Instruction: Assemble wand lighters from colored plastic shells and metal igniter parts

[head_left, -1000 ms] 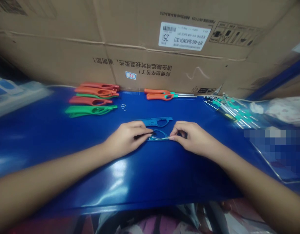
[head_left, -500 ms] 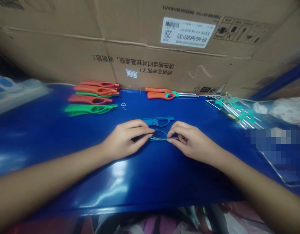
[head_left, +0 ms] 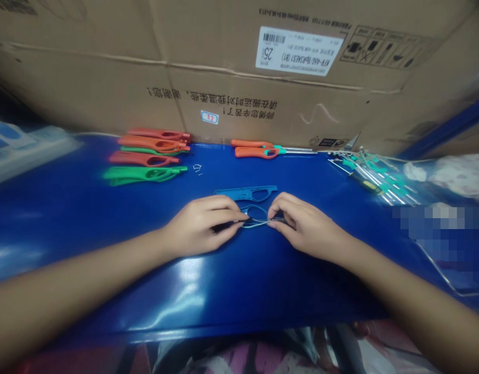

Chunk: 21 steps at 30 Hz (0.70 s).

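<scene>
On the blue table (head_left: 107, 244), my left hand (head_left: 202, 223) and my right hand (head_left: 305, 223) pinch the two ends of a blue plastic shell half (head_left: 256, 217) that lies between them, with a thin metal rod and a teal part along it. Both hands have their fingers closed on it. A second blue shell half (head_left: 247, 192) lies flat just behind the hands, untouched.
Orange and green handle shells (head_left: 148, 158) are stacked at the back left. Two orange assembled pieces with metal rods (head_left: 263, 150) lie at the back middle. Several teal-tipped metal rods (head_left: 374, 174) sit at the right. A large cardboard box (head_left: 239, 67) walls the back.
My two hands have drawn slightly closer together on the blue shell half, and the fingers have shifted a little on it.
</scene>
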Each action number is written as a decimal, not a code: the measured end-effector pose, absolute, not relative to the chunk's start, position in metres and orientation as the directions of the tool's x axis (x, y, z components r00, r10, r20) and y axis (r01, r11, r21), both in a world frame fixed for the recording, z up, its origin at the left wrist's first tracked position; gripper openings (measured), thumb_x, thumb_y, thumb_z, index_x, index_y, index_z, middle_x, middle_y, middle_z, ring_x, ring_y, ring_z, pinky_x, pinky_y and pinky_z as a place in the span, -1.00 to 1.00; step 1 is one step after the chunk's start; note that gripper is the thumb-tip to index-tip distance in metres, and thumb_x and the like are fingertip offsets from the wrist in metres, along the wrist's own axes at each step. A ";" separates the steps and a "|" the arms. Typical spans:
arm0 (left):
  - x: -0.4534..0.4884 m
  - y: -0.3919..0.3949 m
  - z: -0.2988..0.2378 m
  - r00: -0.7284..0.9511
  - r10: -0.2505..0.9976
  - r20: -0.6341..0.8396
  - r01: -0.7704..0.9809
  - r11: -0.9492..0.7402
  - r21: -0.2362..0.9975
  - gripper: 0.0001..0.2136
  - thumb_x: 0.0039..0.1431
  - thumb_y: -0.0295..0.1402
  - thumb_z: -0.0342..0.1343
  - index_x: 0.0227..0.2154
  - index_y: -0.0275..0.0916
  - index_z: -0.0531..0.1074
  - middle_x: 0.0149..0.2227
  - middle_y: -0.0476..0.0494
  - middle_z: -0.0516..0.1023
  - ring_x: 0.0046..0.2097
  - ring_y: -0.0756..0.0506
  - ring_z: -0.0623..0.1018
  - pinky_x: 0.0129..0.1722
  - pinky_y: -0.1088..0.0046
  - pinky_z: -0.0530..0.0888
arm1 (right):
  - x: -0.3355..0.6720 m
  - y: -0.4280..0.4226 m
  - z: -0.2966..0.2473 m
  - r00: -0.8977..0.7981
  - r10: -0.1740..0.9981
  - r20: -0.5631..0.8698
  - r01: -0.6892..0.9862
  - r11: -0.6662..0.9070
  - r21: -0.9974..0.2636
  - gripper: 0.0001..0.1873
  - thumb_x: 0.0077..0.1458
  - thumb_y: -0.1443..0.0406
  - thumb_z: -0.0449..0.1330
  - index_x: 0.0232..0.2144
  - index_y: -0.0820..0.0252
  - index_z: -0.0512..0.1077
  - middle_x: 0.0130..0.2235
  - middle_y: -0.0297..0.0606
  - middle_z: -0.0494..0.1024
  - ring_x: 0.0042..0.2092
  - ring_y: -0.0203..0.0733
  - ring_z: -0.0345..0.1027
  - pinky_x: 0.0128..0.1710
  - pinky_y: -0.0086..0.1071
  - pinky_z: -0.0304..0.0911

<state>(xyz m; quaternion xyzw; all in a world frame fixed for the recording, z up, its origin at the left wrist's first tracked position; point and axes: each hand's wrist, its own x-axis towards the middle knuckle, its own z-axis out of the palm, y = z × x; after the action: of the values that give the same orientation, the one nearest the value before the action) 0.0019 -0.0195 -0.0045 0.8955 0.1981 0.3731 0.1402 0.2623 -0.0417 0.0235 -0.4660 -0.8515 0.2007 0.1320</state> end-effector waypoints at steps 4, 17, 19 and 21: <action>0.002 -0.019 -0.005 0.639 0.465 0.613 0.250 -0.879 0.406 -0.80 0.24 -0.50 0.17 -0.10 -0.27 0.58 -0.21 -0.20 0.62 -0.22 -0.04 0.61 -0.17 0.48 0.57 | 0.263 -0.043 0.025 -0.536 0.844 0.040 0.742 0.493 -0.455 -0.95 0.24 0.37 0.16 -0.23 0.14 0.35 -0.21 -0.32 0.39 -0.42 -0.34 0.17 -0.38 -0.39 0.11; 0.003 -0.019 -0.002 0.584 0.536 0.609 0.340 -0.843 0.416 -0.82 0.25 -0.48 0.17 -0.13 -0.28 0.59 -0.23 -0.17 0.64 -0.22 -0.06 0.58 -0.14 0.40 0.55 | 0.262 -0.042 0.027 -0.586 0.809 0.051 0.679 0.524 -0.514 -0.92 0.24 0.37 0.14 -0.21 0.09 0.35 -0.14 -0.31 0.40 -0.32 -0.31 0.26 -0.32 -0.40 0.16; 0.003 -0.018 -0.003 0.594 0.545 0.592 0.352 -0.837 0.418 -0.81 0.26 -0.48 0.16 -0.11 -0.27 0.59 -0.22 -0.17 0.64 -0.21 -0.06 0.57 -0.14 0.38 0.53 | 0.263 -0.044 0.028 -0.610 0.790 0.050 0.668 0.548 -0.504 -0.91 0.24 0.37 0.13 -0.21 0.08 0.37 -0.13 -0.31 0.40 -0.33 -0.33 0.25 -0.34 -0.41 0.15; 0.003 -0.016 -0.004 0.607 0.545 0.579 0.352 -0.837 0.419 -0.82 0.27 -0.48 0.16 -0.11 -0.26 0.59 -0.20 -0.18 0.63 -0.20 -0.07 0.56 -0.14 0.37 0.53 | 0.263 -0.046 0.029 -0.629 0.775 0.052 0.661 0.570 -0.489 -0.88 0.24 0.37 0.11 -0.20 0.08 0.39 -0.10 -0.30 0.41 -0.36 -0.34 0.23 -0.37 -0.41 0.13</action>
<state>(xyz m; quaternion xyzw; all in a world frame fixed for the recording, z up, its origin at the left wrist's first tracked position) 0.0033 -0.0162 -0.0036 0.8865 0.2528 0.3642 0.1322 0.2626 -0.0458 0.0291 -0.4098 -0.8761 0.2173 0.1316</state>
